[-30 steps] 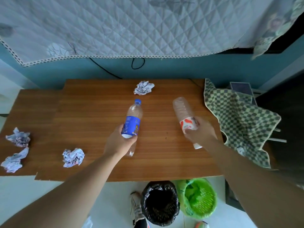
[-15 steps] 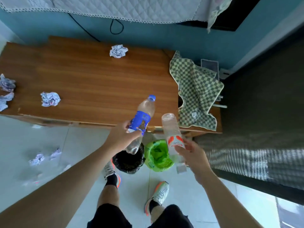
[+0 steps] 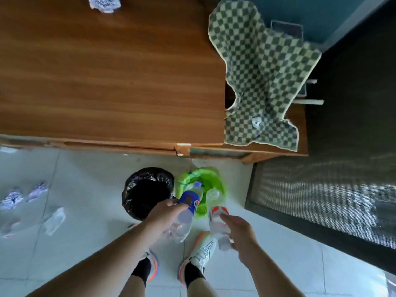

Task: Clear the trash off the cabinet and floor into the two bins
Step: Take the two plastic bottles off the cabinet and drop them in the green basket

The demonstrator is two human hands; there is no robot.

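Observation:
My left hand (image 3: 165, 217) grips a clear bottle with a blue label and blue cap (image 3: 189, 200), its cap end pointing over the green-lined bin (image 3: 218, 181). My right hand (image 3: 240, 234) grips a clear bottle with a red and white label (image 3: 216, 213), its top also tilted over the green bin. A black-lined bin (image 3: 145, 189) stands right beside the green one, to its left, on the floor below the wooden cabinet (image 3: 111, 67). One crumpled paper ball (image 3: 105, 3) lies at the cabinet's far edge.
Crumpled papers (image 3: 12, 198) and a clear plastic piece (image 3: 53, 219) lie on the tiled floor at the left. A green checked cloth (image 3: 261, 71) drapes over the cabinet's right end. A dark mesh screen (image 3: 342, 189) stands to the right. My feet (image 3: 201, 254) are just behind the bins.
The view has dropped from the cabinet top toward the floor. Both hands have carried their bottles off the cabinet and down, with the bottle tops now over the green bin.

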